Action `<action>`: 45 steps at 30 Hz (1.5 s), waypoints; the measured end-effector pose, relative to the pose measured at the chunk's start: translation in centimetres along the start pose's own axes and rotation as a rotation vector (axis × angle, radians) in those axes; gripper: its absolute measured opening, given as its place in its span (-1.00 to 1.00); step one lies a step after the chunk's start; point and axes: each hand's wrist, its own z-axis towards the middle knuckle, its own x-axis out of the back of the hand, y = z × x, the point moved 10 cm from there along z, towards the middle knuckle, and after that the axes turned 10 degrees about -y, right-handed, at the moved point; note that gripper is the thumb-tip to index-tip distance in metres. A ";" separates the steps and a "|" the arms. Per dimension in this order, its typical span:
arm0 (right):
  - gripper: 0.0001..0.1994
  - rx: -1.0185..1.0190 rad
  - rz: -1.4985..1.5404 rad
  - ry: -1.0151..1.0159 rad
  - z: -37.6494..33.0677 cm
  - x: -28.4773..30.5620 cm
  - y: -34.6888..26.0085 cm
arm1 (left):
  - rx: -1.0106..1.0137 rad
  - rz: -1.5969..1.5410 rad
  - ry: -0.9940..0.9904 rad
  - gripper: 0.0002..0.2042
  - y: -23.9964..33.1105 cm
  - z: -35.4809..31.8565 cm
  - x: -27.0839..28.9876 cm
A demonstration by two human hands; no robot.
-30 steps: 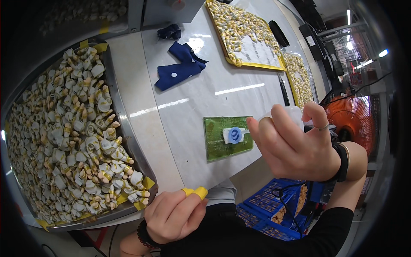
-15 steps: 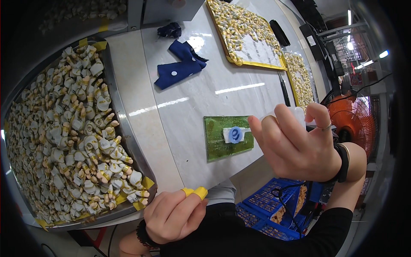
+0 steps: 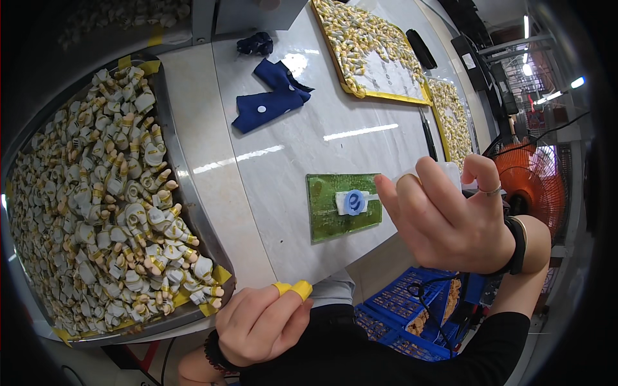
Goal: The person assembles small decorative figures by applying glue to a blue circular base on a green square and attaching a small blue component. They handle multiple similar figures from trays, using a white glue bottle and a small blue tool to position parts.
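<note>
Head view: the left hand (image 3: 261,325), curled closed with yellow caps on its fingertips (image 3: 293,289), rested at the bench (image 3: 283,174) edge; the right hand (image 3: 450,222) pinched a small clear piece above the green mat (image 3: 328,215), where a blue-and-white part (image 3: 352,202) lay within reach.

left: long metal tray (image 3: 187,193) heaped with small white and tan parts (image 3: 109,193) | centre: green square mat (image 3: 328,219) on white table (image 3: 270,161), small blue-and-white piece (image 3: 352,202) on it | behind: dark blue cloth (image 3: 273,96) | far right: yellow-rimmed tray (image 3: 367,93)
</note>
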 end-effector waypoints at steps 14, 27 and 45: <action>-0.73 0.014 -0.005 0.003 -0.2 0.0 0.1 | 0.005 0.006 0.015 -0.79 -0.1 -0.1 0.0; -0.84 -0.075 0.122 0.065 -1.1 -0.8 2.1 | 0.000 -0.001 0.010 -0.79 0.0 0.0 0.0; -0.66 -0.495 1.171 0.200 -7.3 -12.4 7.4 | -0.007 0.040 0.047 -0.78 0.1 0.0 -0.1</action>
